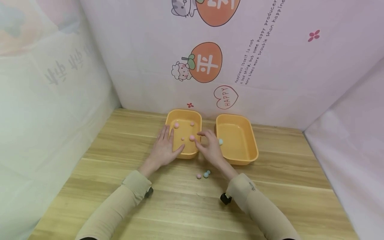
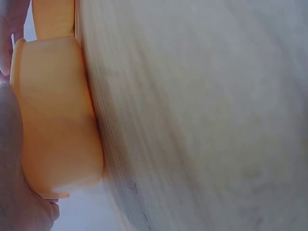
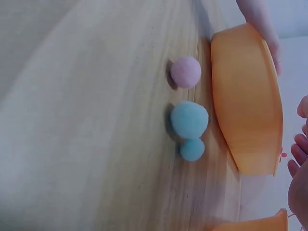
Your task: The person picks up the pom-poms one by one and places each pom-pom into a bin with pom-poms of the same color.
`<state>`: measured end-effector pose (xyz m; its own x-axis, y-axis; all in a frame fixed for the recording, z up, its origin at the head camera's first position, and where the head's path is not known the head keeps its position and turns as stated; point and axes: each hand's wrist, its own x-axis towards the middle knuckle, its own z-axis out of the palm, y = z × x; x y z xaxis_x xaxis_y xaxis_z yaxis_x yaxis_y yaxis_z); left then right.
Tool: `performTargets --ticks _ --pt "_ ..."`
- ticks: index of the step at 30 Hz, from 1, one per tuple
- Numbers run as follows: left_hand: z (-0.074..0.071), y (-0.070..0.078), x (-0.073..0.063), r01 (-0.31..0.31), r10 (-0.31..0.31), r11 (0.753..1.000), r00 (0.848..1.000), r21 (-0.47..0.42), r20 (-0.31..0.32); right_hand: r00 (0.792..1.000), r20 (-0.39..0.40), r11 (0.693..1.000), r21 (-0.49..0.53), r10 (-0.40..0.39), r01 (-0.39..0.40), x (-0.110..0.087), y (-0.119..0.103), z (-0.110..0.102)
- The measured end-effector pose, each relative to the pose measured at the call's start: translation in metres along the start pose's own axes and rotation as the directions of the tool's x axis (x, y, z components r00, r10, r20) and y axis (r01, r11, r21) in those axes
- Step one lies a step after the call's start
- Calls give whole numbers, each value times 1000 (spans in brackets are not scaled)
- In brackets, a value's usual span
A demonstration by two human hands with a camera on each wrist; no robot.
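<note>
My left hand (image 1: 163, 150) rests at the left side of the left yellow tray (image 1: 183, 112), its fingers straight along the rim and its thumb spread over the near end. Several pink pom-poms (image 1: 176, 125) of different sizes lie inside that tray. My right hand (image 1: 211, 148) is over the tray's right rim, thumb and forefinger apart with nothing between them. Close by its thumb tip is a larger pink pom-pom (image 1: 192, 137). Beside the right hand, a light blue pom-pom (image 1: 220, 142) shows in the right yellow tray (image 1: 240, 161), partly hidden by the hand.
On the wooden table (image 1: 180, 206) in front of the trays lie a pink pom-pom (image 3: 186, 72), a blue pom-pom (image 3: 189, 119) and a smaller blue pom-pom (image 3: 192, 149). Printed white cloth (image 1: 144, 66) closes off the back and sides.
</note>
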<state>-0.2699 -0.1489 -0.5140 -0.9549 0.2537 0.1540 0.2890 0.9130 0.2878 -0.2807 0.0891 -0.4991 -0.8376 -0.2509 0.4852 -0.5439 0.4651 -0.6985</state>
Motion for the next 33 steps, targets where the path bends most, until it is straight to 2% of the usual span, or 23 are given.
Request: performTargets --ticks 11,20,25,32,33 --pt "-3 2 -1 0 0 1000 1000 -16 -11 999 1 999 -1 -33 33 -30 -9 -11" --pt "-5 3 -1 14 -14 1000 1000 -28 15 998 46 999 10 -31 31 -53 -14 -22" --pt "-4 3 0 11 -11 1000 1000 -12 11 997 64 999 -3 -41 41 -66 -9 -26" --pt "-2 3 0 8 -8 1000 1000 -9 18 989 85 992 45 -122 119 -85 7 -28" --pt "-2 3 0 8 -8 1000 1000 -11 19 989 102 994 36 -103 100 -87 4 -29"
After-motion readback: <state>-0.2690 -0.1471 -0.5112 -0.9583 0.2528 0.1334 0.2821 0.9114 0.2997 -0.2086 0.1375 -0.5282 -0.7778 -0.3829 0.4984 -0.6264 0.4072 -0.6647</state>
